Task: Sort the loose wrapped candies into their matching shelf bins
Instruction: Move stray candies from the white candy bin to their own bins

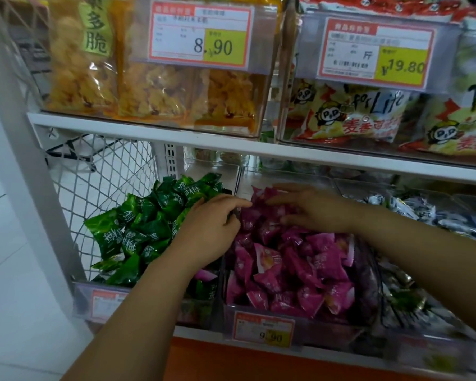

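A white shelf unit [149, 134] was seen filling the view, closed on its left side by a wire mesh panel [105, 171]. On the upper board two clear tubs were set: one packed with yellow snack bags [154, 92], the other with panda-printed bags [355, 116]. Below, three clear bins were ranged side by side. The green bin [81, 298] at the left was heaped with green candies [140, 224]; the pink bin [327, 329] in the middle was heaped with pink candies [294, 265]; white-and-blue candies [412, 213] were blurred in the bin at the right.

The left hand [212, 229] was held at the divider between the green and pink bins, its forefinger stretched toward the pink pile and its other fingers curled (whether anything was pinched there could not be told). The right hand [311, 210] was laid palm down on the back of the pink pile, its fingers spread and relaxed, nothing gripped.

Price tags were fixed to the bin fronts, one [263, 328] on the pink bin. A stray pink candy [205, 274] was lying in the green bin, just beside the left forearm.
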